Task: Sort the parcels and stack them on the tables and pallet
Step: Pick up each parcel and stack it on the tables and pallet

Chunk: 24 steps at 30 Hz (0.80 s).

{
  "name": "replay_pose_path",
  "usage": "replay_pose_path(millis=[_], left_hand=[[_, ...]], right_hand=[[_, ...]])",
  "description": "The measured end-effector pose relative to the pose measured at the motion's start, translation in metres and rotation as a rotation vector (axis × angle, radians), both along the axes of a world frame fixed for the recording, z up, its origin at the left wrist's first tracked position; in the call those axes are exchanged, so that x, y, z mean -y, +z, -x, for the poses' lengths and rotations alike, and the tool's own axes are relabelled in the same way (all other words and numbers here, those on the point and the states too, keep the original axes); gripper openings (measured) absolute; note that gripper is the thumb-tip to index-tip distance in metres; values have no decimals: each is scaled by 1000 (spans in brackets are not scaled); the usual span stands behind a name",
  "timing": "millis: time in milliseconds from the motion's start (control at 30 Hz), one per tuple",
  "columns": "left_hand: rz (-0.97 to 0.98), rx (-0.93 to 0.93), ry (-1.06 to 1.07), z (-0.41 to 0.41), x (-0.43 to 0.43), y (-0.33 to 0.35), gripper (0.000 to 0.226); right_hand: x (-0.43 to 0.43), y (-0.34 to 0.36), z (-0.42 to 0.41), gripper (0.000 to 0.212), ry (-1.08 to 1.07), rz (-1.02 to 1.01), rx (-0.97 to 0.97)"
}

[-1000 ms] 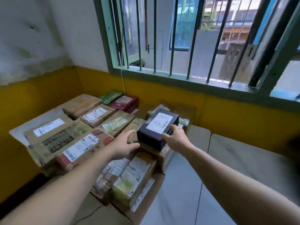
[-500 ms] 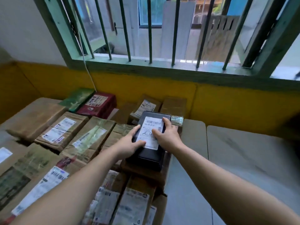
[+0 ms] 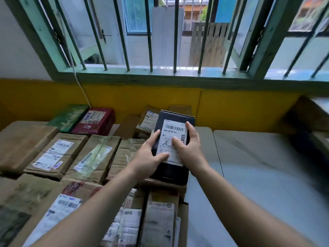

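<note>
We clasp the black rectangular white-labelled box [image 3: 175,116] between left hand [image 3: 148,158] and right hand [image 3: 189,150]; its long axis points away from us.

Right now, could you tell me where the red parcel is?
In the head view the red parcel lies left of centre at the back, by the yellow wall, right of the green parcel.

The black box [image 3: 171,172] carries a white label [image 3: 175,128] — a barcode across its top, and beneath it a printed number that looks like 500-L05-00-351. A small logo in the label's top corner is unreadable. Lower down, dark handwritten strokes show, half covered and not legible. Labels on the brown parcels [image 3: 74,139] and the red box [image 3: 94,121] bear print and barcodes — too blurred to read.
</note>
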<state>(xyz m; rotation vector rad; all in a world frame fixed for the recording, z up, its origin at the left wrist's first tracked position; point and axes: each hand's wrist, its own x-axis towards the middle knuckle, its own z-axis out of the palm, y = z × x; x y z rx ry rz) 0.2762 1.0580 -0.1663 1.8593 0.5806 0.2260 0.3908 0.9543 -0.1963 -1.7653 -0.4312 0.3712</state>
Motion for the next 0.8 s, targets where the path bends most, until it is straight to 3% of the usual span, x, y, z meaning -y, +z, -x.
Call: replay_pose_path(millis=[400,633,800], left_hand=[[109,78,-424,56,102,33,75],[173,103,-589,50,219,63,76],[68,108,-713,37,338,74,72]], right_hand=[[150,43,95,67,-347,66,69],[274,71,119,65,-613,15,143],[399,79,134,63,-759,6,156]])
